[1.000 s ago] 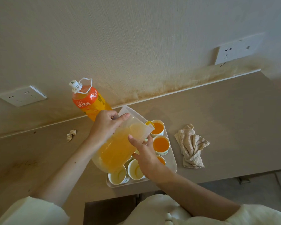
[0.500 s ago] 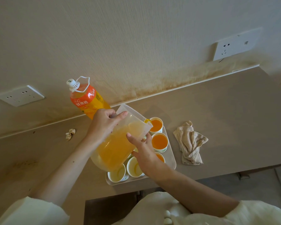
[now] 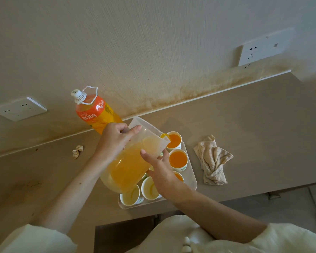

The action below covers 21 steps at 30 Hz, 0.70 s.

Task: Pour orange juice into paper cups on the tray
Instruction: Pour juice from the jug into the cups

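A clear plastic pitcher (image 3: pixel 130 165) of orange juice is tilted to the right, its spout over the far paper cup (image 3: pixel 174 140). A thin stream of juice runs into that cup. My left hand (image 3: pixel 115 141) grips the pitcher's handle. My right hand (image 3: pixel 161 168) supports the pitcher's near side with spread fingers. On the white tray (image 3: pixel 192 178), a second cup (image 3: pixel 178 159) is full of juice. My right hand partly hides a third cup (image 3: pixel 179 177) holding juice. Two empty cups (image 3: pixel 150 189) (image 3: pixel 130 196) stand at the tray's near end, partly under the pitcher.
A large orange juice bottle (image 3: pixel 95 112) with a white cap stands by the wall behind my left hand. A crumpled beige cloth (image 3: pixel 212 161) lies right of the tray. A small paper wad (image 3: pixel 78 151) lies to the left. The tray sits near the table's front edge.
Both hands and the tilted pitcher hold nearly the same position over the far cup, and juice keeps running from the spout. Only the view has shifted slightly.
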Motion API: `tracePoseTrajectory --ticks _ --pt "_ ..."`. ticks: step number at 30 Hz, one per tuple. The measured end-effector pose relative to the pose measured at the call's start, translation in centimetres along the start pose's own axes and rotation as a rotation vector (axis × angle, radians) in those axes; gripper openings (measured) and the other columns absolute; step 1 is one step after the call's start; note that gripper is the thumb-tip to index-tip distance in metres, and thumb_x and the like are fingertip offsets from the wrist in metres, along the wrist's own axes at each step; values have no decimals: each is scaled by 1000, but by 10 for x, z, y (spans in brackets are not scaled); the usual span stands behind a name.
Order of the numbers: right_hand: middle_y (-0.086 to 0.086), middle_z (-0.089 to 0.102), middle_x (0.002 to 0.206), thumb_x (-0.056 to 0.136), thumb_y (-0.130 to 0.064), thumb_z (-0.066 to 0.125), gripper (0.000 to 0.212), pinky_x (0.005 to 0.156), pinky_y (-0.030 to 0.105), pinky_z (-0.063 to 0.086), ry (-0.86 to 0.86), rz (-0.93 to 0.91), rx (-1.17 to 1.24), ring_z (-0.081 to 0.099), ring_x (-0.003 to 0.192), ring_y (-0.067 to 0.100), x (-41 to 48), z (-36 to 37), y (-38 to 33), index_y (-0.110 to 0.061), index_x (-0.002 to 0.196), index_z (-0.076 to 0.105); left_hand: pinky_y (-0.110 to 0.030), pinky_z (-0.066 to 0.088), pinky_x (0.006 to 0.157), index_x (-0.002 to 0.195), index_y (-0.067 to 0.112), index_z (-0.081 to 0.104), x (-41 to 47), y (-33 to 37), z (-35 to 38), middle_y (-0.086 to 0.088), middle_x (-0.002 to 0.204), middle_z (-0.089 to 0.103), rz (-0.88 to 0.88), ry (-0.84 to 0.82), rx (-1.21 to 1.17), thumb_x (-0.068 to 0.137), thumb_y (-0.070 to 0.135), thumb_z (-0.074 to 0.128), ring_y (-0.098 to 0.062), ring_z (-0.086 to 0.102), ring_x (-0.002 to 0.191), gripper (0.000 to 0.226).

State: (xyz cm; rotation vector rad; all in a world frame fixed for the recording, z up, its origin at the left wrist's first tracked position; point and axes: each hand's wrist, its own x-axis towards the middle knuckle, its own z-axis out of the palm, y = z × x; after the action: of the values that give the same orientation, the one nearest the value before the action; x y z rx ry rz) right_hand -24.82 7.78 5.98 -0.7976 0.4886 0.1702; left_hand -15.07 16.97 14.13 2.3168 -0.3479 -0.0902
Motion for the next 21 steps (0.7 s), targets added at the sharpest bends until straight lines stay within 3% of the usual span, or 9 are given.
tracePoseTrajectory --ticks 11,16,21 --pt "0 45 141 54 -52 84 117 109 54 40 40 -35 -50 47 129 26 2 4 0 -35 148 17 -21 29 41 59 -8 45 -5 4 -4 5 33 37 -2 1 -23 72 53 64 -7 33 31 65" --pt "-1 46 140 53 -54 84 118 107 50 44 31 -108 -75 49 127 24 -1 3 -3 -36 149 16 -19 32 41 61 -11 44 -7 6 -7 1 37 40 29 24 -35 81 41 66 -7 35 33 60" --pt "-7 51 131 62 -47 88 109 100 39 51 30 -163 -78 53 120 18 0 4 -3 -36 146 21 -20 33 41 63 -12 44 -11 6 -10 -2 39 40 59 53 -61 78 48 69 -8 36 35 67"
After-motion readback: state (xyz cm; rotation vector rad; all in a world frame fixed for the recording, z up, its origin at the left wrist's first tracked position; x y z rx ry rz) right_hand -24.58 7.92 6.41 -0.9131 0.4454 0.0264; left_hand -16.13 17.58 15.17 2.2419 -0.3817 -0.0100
